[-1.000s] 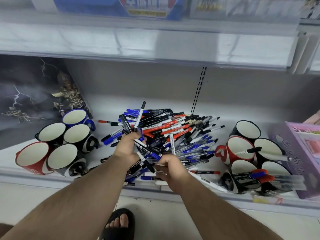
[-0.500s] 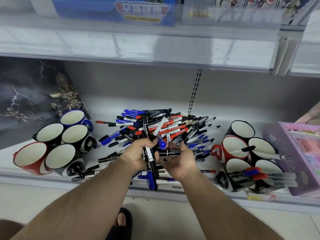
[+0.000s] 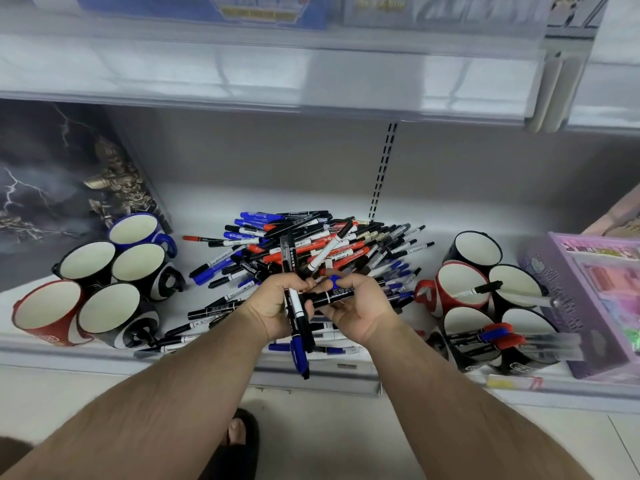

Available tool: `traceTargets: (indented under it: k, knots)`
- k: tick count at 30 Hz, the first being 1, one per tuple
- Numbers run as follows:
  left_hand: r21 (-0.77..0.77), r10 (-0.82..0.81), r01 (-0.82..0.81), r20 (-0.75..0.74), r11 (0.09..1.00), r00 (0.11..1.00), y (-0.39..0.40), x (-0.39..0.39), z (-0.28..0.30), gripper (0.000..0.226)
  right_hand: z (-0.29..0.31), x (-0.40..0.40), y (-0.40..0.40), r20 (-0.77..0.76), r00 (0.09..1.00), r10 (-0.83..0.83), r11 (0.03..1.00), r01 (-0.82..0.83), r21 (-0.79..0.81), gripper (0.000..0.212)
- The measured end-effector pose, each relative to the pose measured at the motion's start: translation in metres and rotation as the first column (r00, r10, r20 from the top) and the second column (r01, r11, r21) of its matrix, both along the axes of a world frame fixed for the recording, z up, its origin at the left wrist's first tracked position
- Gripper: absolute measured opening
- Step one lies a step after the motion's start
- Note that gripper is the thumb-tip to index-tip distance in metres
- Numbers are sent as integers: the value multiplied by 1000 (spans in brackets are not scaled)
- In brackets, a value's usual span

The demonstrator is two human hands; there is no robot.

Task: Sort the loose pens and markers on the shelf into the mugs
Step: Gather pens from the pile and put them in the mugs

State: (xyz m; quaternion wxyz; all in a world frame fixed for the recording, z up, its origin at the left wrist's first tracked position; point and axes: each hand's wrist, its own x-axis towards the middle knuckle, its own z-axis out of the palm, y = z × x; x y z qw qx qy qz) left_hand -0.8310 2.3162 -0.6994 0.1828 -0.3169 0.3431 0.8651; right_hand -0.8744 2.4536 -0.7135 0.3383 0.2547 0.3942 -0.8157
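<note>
A heap of black, blue and red pens and markers (image 3: 311, 247) lies in the middle of the white shelf (image 3: 207, 199). My left hand (image 3: 273, 303) grips a bundle of markers (image 3: 299, 327) held upright, their ends pointing down past the shelf edge. My right hand (image 3: 356, 306) holds a black marker (image 3: 332, 295) crosswise, touching that bundle. Empty mugs (image 3: 114, 271) stand in a cluster on the left. The mugs on the right (image 3: 485, 296) hold a few pens: one black-capped in the red mug, blue- and red-capped ones in the front mugs (image 3: 491, 337).
A dark lightning-print box (image 3: 52, 185) leans at the back left. On the right stands a purple stationery box (image 3: 595, 306). An upper shelf (image 3: 311, 74) overhangs. A foot in a sandal (image 3: 239, 434) shows on the floor below.
Both hands lifted out of the heap and drew back toward me. The left hand's markers turned upright, and the right hand brought a black marker against them.
</note>
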Motion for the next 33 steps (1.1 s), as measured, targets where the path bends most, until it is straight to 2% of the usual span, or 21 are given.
traceTargets:
  k: [4,7,10,13,17,20,25,28,30,33]
  knots:
    - [-5,68,-68,37,998,997,-1,-3,-2,20,1,-11,2,-57,998,-10,995,16,94,23]
    - [-55,183,-182,12,982,983,-7,-6,-2,16,-2,-24,18,-128,990,-65,973,91,213,18]
    - [-138,178,-177,-4,974,984,-16,-8,-2,18,3,-33,36,-153,982,-110,922,158,353,27]
    - [-127,78,-82,-37,989,996,-13,-11,9,22,31,-32,44,-227,974,-23,923,108,370,33]
    - [-118,-51,37,-116,992,992,7,-11,41,23,82,-24,46,-354,919,172,881,18,473,16]
    - [-93,-133,118,-177,989,975,26,2,68,21,121,-15,53,-443,861,249,873,-1,488,6]
    - [-10,-61,61,-239,998,969,54,29,94,13,176,6,79,-509,807,298,885,-33,465,4]
    - [-153,-192,162,-209,975,959,65,44,99,19,189,18,90,-504,804,315,851,-4,526,14]
    - [-274,-268,209,-198,939,943,71,55,103,14,192,24,97,-488,807,333,803,28,595,19]
    - [-535,-291,162,-165,829,942,66,67,103,13,199,32,111,-475,819,323,760,74,646,17]
